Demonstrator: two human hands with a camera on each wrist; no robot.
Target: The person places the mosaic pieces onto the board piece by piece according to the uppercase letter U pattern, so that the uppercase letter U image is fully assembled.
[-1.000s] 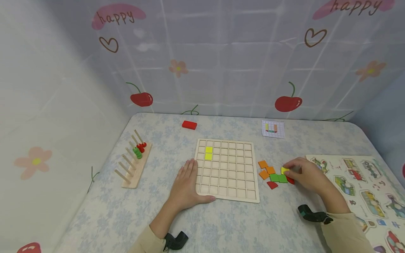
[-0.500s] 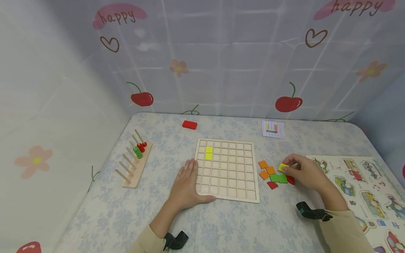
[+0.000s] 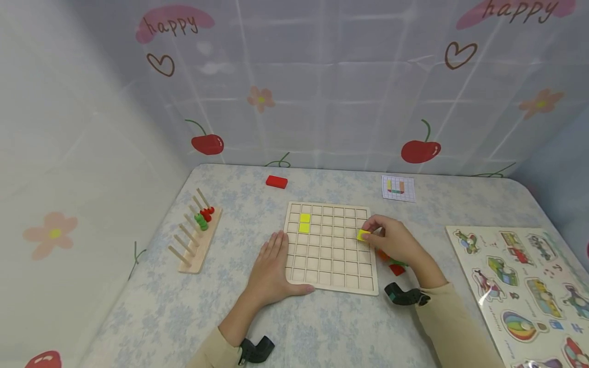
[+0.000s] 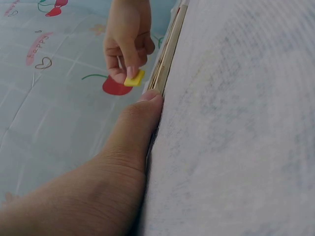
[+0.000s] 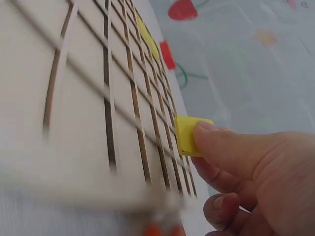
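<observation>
A wooden grid board (image 3: 331, 250) lies mid-table, with two yellow square tiles (image 3: 304, 223) in adjoining cells near its upper left. Flat against the board's left side, my left hand (image 3: 271, 268) has straight fingers, its thumb along the near edge. My right hand (image 3: 398, 243) pinches another yellow square tile (image 5: 189, 135) between thumb and fingers, above the board's right edge. In the left wrist view that tile (image 4: 134, 78) shows above the board. Orange, green and red tiles (image 3: 397, 269) lie right of the board, partly hidden beneath my right hand.
A peg stand (image 3: 200, 245) with green and red beads is at left. Behind the board lie a red block (image 3: 276, 182) and a pattern card (image 3: 398, 188) with a coloured shape. A picture puzzle board (image 3: 520, 291) covers the right side.
My right hand has lifted the yellow tile from the loose pile and carried it left to the board's right edge. The left hand stays in place.
</observation>
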